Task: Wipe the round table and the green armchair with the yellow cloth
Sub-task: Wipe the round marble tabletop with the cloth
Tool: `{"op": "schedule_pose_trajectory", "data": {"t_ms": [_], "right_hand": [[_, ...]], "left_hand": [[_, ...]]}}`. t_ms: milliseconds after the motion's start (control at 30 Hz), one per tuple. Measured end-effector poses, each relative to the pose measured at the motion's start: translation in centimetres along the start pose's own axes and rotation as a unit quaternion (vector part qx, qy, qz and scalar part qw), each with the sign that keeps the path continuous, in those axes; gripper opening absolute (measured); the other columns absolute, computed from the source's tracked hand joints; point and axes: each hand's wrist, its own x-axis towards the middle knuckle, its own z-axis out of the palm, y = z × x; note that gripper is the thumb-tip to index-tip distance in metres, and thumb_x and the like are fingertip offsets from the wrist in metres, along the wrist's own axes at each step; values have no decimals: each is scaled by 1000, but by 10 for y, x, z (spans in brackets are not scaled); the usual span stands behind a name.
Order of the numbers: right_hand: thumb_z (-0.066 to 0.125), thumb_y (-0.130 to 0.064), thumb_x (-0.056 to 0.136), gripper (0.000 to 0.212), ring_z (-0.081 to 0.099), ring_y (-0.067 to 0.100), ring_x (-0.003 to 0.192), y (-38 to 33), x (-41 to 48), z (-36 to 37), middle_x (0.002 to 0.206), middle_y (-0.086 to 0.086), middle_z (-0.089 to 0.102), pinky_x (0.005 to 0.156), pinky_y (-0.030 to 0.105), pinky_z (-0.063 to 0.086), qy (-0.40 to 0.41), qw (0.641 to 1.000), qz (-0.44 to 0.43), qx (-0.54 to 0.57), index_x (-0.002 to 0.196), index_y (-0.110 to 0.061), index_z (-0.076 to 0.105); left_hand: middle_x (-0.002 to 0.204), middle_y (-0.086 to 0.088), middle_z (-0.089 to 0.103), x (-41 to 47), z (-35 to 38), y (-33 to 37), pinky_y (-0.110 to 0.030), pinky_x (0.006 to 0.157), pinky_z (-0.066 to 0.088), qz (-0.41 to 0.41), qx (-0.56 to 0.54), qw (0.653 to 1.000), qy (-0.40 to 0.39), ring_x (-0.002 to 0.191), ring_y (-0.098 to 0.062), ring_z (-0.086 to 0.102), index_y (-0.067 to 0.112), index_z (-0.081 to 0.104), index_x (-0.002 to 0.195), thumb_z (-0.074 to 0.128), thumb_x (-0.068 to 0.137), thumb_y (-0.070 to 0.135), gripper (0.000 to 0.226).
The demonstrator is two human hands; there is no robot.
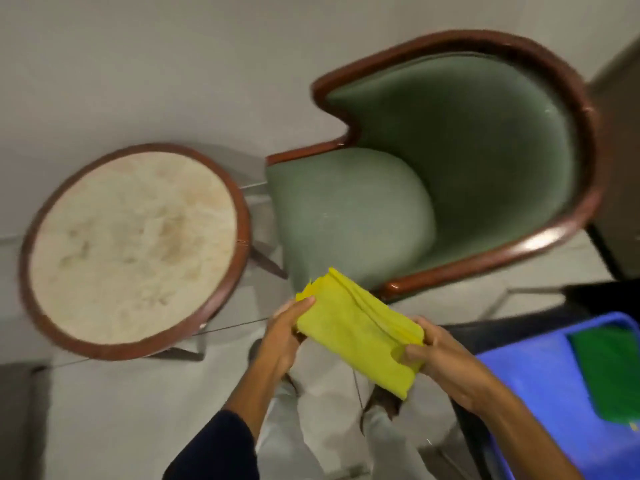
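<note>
- The left hand (282,336) has its grip closed on the near-left end of the folded yellow cloth (360,336), thumb on top and fingers curled beneath.
- The right hand (438,355) pinches the cloth's right end, thumb and fingertips pressed together over the folded edge.
- The cloth is held between the two hands in the air, folded into a thick rectangle with its layered edge running along the far side; it touches neither piece of furniture.
- Below the cloth are the person's pale trousers (329,410), and a dark sleeve (221,448) covers the left forearm.
- Just beyond the cloth stands the green armchair (433,188) — green seat cushion and curved back, framed in glossy reddish-brown wood.
- To the left of the armchair, just beside it, is the round counter (133,249), with a pale mottled top inside a dark wooden rim.
- At the lower right sits a blue bin (554,393) with something green (609,368) in it.
- The floor (121,81) is plain grey — the whole view is somewhat blurred.
</note>
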Motion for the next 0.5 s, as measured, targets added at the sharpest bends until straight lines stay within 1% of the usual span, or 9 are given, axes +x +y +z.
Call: {"op": "schedule_pose_trajectory", "data": {"t_ms": [67,167,233,300,333,367,400,467,500], "right_hand": [[61,15,79,47,62,29,93,-13,41,46,103,19,66,76,39,51,83,995,-28,-54,119,-9,54],[68,6,79,57,66,33,91,-25,123,126,99,18,67,83,47,55,144,978,-75,-129,127,-13,46],[68,-1,79,52,66,33,94,-33,176,173,96,11,68,89,46,53,156,957,-113,-216,124,-17,48],[65,-5,81,45,65,32,101,-42,227,219,102,10,69,89,39,50,164,935,-149,-278,123,-16,51],[63,-7,83,44,63,31,107,-44,250,238,111,11,69,90,37,47,162,924,-167,-304,125,-15,51],[61,-11,86,47,58,31,116,-42,270,254,123,12,64,95,38,44,161,907,-182,-344,131,-14,48],[59,-17,89,52,50,31,127,-36,285,268,135,13,56,102,41,39,175,879,-193,-399,138,-14,42],[53,-34,93,63,30,30,143,-12,306,300,154,14,35,111,48,28,240,821,-191,-481,148,-13,29],[49,-42,94,68,24,31,146,4,309,320,158,16,28,114,49,25,262,821,-176,-476,150,-11,25]], "left_hand": [[115,-23,73,16,-68,25,-44,93,52,16,38,999,34,105,-36,67,5,73,114,69,84,11,31],[99,-11,79,47,-159,57,-36,68,61,64,119,986,95,86,-27,75,9,61,129,72,81,-1,50],[82,1,79,68,-197,74,-29,56,59,95,171,973,121,71,-16,75,13,58,131,73,80,-7,57],[67,2,74,91,-223,87,-27,51,57,105,220,960,136,63,-14,72,19,58,128,74,80,-3,55],[65,1,71,99,-233,92,-34,56,60,109,250,952,139,68,-20,72,22,58,125,72,79,6,50],[70,1,69,105,-243,100,-43,65,61,123,317,926,163,77,-27,71,26,60,119,66,76,19,44],[79,2,70,108,-252,108,-46,75,60,167,420,867,210,87,-31,70,29,62,113,56,72,29,42],[98,-4,73,123,-280,129,-42,82,55,311,559,708,299,94,-33,68,23,68,106,50,71,31,40],[105,-10,73,138,-291,142,-42,84,52,381,582,647,313,97,-36,68,17,71,105,50,75,28,38]]}}
